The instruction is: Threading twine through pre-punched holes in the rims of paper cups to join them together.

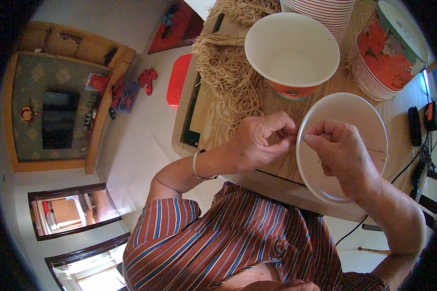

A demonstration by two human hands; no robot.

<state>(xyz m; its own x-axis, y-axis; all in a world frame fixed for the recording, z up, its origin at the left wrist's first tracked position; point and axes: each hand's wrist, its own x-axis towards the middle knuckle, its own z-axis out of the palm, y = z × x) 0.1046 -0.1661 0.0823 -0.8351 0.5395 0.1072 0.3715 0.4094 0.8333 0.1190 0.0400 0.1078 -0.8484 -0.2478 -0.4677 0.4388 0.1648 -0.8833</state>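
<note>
A white paper bucket (319, 183) leans at the table's near edge, its open mouth turned up toward me. My left hand (264, 141) is just outside its left rim, thumb and fingers pinched together. Reaching over the mouth, my right hand (339, 153) pinches at the inner side of that same rim. The two sets of fingertips almost meet across the rim; what lies between them is too small to make out. A thin tan string (375, 152) crosses the bucket's right inner wall to a knot near the rim and disappears behind my right hand.
Another open bucket (292, 46) stands just beyond. A heap of tan strings (228, 72) lies to its left. Stacked buckets (320, 17) and an overturned red stack (381, 58) stand farther back. Black cables (425, 150) run along the right; a red stool (179, 80) is at left.
</note>
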